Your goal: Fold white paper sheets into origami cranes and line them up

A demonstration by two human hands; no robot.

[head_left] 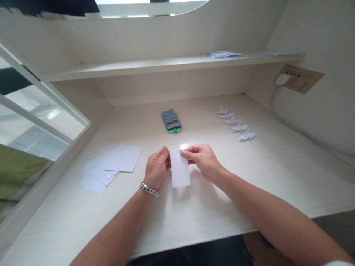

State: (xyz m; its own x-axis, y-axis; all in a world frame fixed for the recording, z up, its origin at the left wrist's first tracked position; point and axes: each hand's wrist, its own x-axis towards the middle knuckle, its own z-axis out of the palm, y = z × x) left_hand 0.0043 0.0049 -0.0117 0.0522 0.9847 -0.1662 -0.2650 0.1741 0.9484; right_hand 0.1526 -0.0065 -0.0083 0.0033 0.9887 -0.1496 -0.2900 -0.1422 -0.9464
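A white rectangular piece of paper [180,170], its long side running toward me, is held just over the desk between my two hands. My left hand [157,167], with a ring and a chain bracelet, pinches its upper left edge; the fingertips are partly hidden. At the upper right corner, the thumb of my right hand [202,159] lies on top with the fingers behind. Several loose white paper sheets [123,158] overlap on the desk to the left of my hands. Toward the back right stand several folded paper cranes [240,128] in a slanting row.
A phone-like dark object [172,121] with a green lower end, blurred out, lies beyond my hands. Papers [224,54] rest on the shelf [138,69] above the desk [111,221]. A charger [283,79] sits in the wall socket, its cable [299,130] running down the right side.
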